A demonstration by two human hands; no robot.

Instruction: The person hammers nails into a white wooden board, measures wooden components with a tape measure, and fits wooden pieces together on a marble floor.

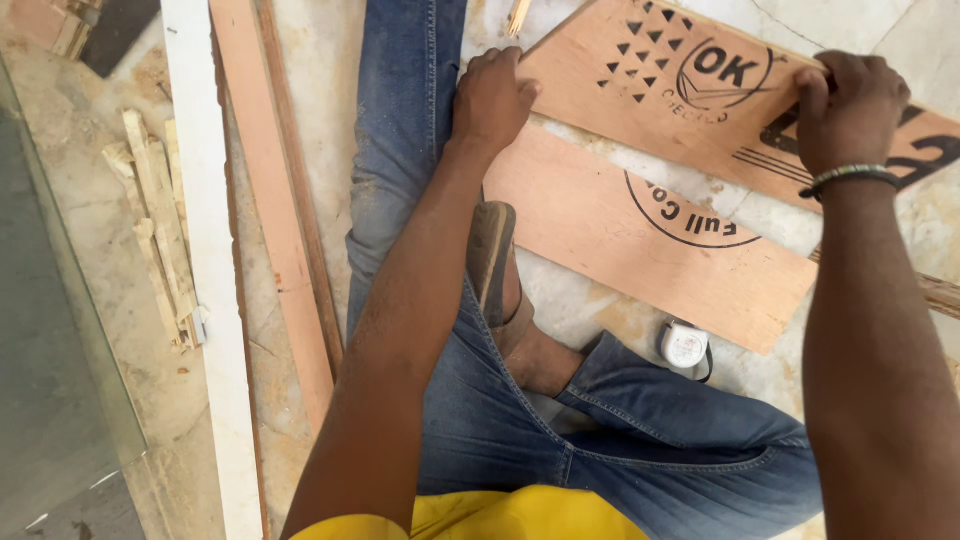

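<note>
Left hand [492,95] and right hand [848,108] closed, apparently gripping plywood board [690,95] edges

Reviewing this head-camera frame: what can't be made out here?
- Right hand fingertips: curled over the upper plywood board; anything pinched there is hidden.
- Left hand palm: pressed down, contact unseen.
- Upper board's right end: cut off by the frame edge.
- Tape measure: partly behind the jeans.

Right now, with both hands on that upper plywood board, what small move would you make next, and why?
Probably slide the upper plywood board to square it with the lower board. The left hand presses its near corner, the right hand grips its far edge, and the two boards lie at slightly different angles.
</note>
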